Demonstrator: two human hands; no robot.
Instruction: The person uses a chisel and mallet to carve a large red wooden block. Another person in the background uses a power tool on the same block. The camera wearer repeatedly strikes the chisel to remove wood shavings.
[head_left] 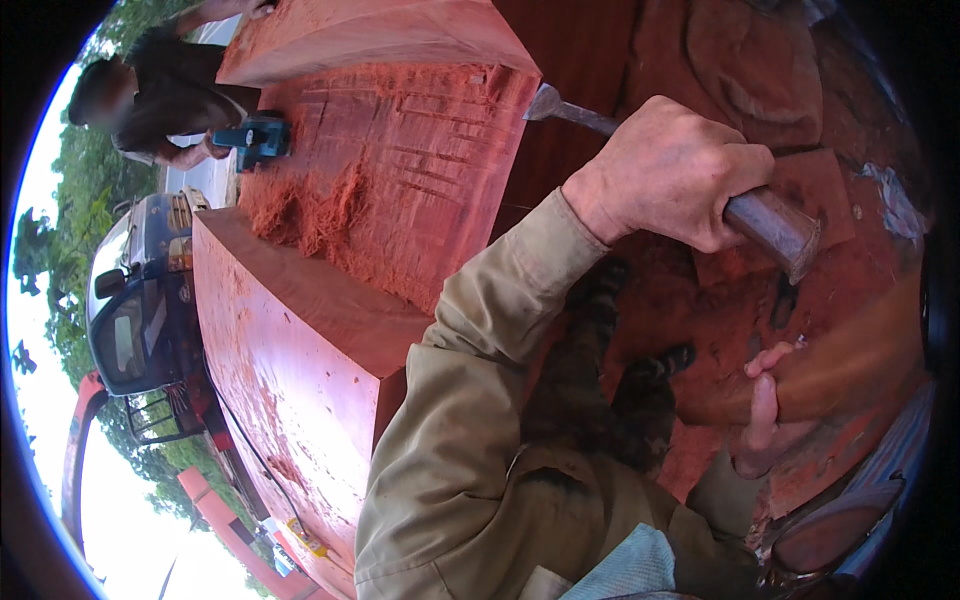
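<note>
My left hand [670, 170] is closed in a fist round a metal chisel [770, 232]. The chisel's flared blade touches the edge of a reddish wooden block [460, 150], and its thick butt end sticks out past my little finger side. Lower right, the fingers of my right hand [763, 430] curl round a long brown wooden mallet [830, 370], which widens toward the right rim. Part of that hand is hidden behind the wood. The block's hollowed face carries rows of chisel cuts and a heap of red shavings [320, 210].
A co-worker [180, 90] at the far left has a hand on a teal power tool [255, 140] on the block. Beyond stands a dark truck [145, 290]. A black cord [245, 430] runs along the block's side. Dusty boards [800, 190] and a cloth [895, 205] lie right.
</note>
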